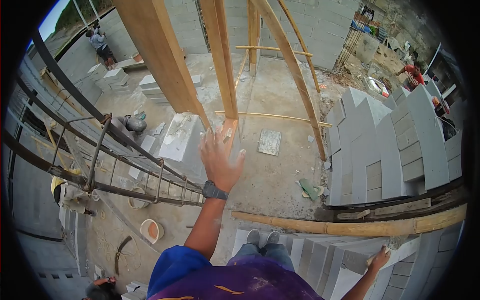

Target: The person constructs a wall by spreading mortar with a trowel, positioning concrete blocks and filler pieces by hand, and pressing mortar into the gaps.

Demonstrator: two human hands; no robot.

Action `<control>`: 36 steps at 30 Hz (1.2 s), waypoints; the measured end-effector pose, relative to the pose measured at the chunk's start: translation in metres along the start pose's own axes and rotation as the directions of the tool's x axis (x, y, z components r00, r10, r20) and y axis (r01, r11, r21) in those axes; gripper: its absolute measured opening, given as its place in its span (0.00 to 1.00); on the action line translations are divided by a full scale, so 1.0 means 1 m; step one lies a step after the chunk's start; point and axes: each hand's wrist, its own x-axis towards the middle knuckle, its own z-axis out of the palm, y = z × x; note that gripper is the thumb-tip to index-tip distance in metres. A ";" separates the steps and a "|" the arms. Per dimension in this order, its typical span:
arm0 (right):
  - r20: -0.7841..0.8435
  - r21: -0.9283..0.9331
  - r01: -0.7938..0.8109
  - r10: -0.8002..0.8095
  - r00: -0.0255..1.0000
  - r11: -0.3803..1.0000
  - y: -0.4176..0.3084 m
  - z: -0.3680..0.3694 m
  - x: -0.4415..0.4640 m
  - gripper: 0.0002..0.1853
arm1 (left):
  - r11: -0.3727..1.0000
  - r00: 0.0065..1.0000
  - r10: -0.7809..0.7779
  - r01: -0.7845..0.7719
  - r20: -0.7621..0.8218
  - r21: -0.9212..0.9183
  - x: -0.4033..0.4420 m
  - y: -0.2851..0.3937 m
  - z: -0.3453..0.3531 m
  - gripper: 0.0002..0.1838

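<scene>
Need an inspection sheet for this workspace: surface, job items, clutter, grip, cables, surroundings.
Surface: floor dusty concrete with debris; wearer's feet above stacked blocks.
Job items: trowel-like tool in right hand, over the blocks; bamboo pole alongside them.
Clutter: bucket with reddish contents, flat square slab, green scrap, all on the floor.
Grip: right hand closed on the tool; left hand open, fingers spread near the timber posts, contact unclear.
Cables: no power cable identifiable; pale cord loops loose near the bucket.
Surroundings: rebar cage at left, block walls, several other people, one in a red shirt.
</scene>
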 end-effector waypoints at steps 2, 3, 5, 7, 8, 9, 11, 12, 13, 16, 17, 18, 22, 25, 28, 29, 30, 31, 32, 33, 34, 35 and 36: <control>0.072 0.058 -0.032 0.028 0.997 0.998 -0.010 -0.001 -0.005 0.25 | 0.981 0.993 -0.115 0.120 -0.040 0.151 0.020 -0.014 0.004 0.53; 0.095 0.082 -0.050 0.042 0.995 0.995 -0.017 -0.005 -0.007 0.24 | 0.963 0.985 -0.163 0.169 -0.049 0.211 0.029 -0.022 0.007 0.54; 0.163 0.006 -0.130 0.127 0.978 0.992 -0.033 -0.011 -0.008 0.17 | 0.912 0.972 -0.230 0.233 -0.047 0.337 0.050 -0.027 0.010 0.55; 0.093 0.155 -0.107 0.094 0.991 0.982 -0.035 -0.005 -0.013 0.14 | 0.862 0.952 -0.305 0.287 -0.023 0.417 0.065 -0.030 0.013 0.56; 0.083 0.154 -0.093 0.081 0.993 0.984 -0.029 -0.002 -0.012 0.14 | 0.831 0.944 -0.329 0.300 -0.020 0.468 0.071 -0.037 0.018 0.56; 0.081 0.153 -0.081 0.069 0.994 0.985 -0.025 -0.004 -0.013 0.13 | 0.809 0.921 -0.389 0.347 -0.010 0.474 0.075 -0.032 0.017 0.56; 0.041 0.154 -0.099 0.094 0.995 0.983 -0.038 -0.010 -0.025 0.13 | 0.755 0.871 -0.489 0.396 0.046 0.522 0.078 -0.044 0.027 0.56; 0.030 0.161 -0.099 0.096 0.995 0.982 -0.044 -0.009 -0.023 0.13 | 0.731 0.872 -0.485 0.357 0.075 0.581 0.074 -0.044 0.028 0.56; -0.024 0.169 -0.070 0.075 0.997 0.983 -0.035 -0.005 -0.023 0.12 | 0.704 0.870 -0.485 0.323 0.094 0.633 0.074 -0.041 0.029 0.56; -0.075 0.346 -0.073 0.105 0.992 0.935 -0.042 -0.006 -0.030 0.11 | 0.705 0.894 -0.441 0.288 0.082 0.648 0.069 -0.041 0.033 0.55; -0.144 0.345 -0.026 0.081 0.986 0.938 -0.044 -0.003 -0.029 0.11 | 0.699 0.901 -0.428 0.276 0.076 0.659 0.069 -0.040 0.033 0.55; -0.201 0.328 0.009 0.060 0.978 0.944 -0.042 -0.007 -0.034 0.11 | 0.685 0.904 -0.420 0.257 0.081 0.681 0.065 -0.040 0.032 0.55; -0.392 0.536 -0.012 0.261 0.882 0.844 -0.124 -0.030 -0.045 0.12 | 0.681 0.916 -0.392 0.223 0.090 0.697 0.062 -0.036 0.030 0.57; -0.498 0.534 0.343 -0.040 0.866 0.772 -0.191 -0.039 -0.029 0.13 | 0.674 0.926 -0.368 0.205 0.082 0.710 0.060 -0.036 0.028 0.58; -0.244 0.418 0.400 -0.324 0.914 0.815 -0.247 -0.047 -0.012 0.11 | 0.685 0.928 -0.363 0.207 0.081 0.698 0.061 -0.040 0.031 0.59; -0.108 0.389 0.391 -0.380 0.919 0.834 -0.265 -0.044 -0.006 0.10 | 0.690 0.928 -0.363 0.212 0.078 0.692 0.061 -0.041 0.032 0.59; -0.018 0.290 0.404 -0.417 0.909 0.867 -0.281 -0.038 0.000 0.11 | 0.688 0.927 -0.365 0.208 0.083 0.695 0.060 -0.040 0.031 0.58; 0.078 0.189 0.420 -0.440 0.895 0.888 -0.294 -0.033 0.004 0.12 | 0.685 0.927 -0.365 0.204 0.088 0.700 0.062 -0.038 0.030 0.58; 0.094 0.178 0.443 -0.463 0.881 0.879 -0.301 -0.027 0.006 0.13 | 0.678 0.925 -0.367 0.196 0.096 0.708 0.062 -0.038 0.027 0.57; 0.109 0.172 0.471 -0.492 0.864 0.865 -0.309 -0.019 0.010 0.14 | 0.678 0.925 -0.368 0.199 0.093 0.707 0.064 -0.040 0.026 0.56; 0.125 0.168 0.502 -0.523 0.843 0.849 -0.318 -0.011 0.014 0.15 | 0.677 0.924 -0.371 0.205 0.088 0.706 0.068 -0.043 0.025 0.55; 0.164 0.207 0.468 -0.502 0.849 0.859 -0.327 -0.009 0.014 0.18 | 0.674 0.922 -0.376 0.209 0.087 0.709 0.070 -0.046 0.024 0.54; 0.168 0.206 0.466 -0.500 0.850 0.861 -0.321 -0.002 0.018 0.17 | 0.669 0.912 -0.401 0.226 0.088 0.708 0.075 -0.045 0.020 0.52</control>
